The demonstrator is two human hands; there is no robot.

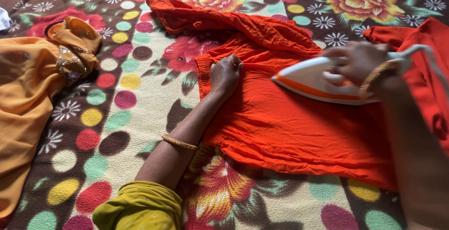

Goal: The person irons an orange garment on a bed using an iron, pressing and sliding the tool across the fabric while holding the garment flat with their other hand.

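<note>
At nine o'clock a mustard-yellow garment (25, 99) lies on the floral blanket (107, 117). My left hand (225, 75) presses flat on the orange garment (290, 122) at centre. At three o'clock my right hand (358, 61) is clamped on the white-and-orange iron (313, 84) resting on that cloth.

Home setting, floral blanket (140, 99) as ironing surface, clothes iron (318, 82); garments spread out

The right hand (358, 61) and the white-and-orange iron (318, 82) are motion-blurred — can't make out the grip. The orange garment (290, 127) runs off the right edge, and the yellow cloth (23, 99) is cut off on the left.
</note>
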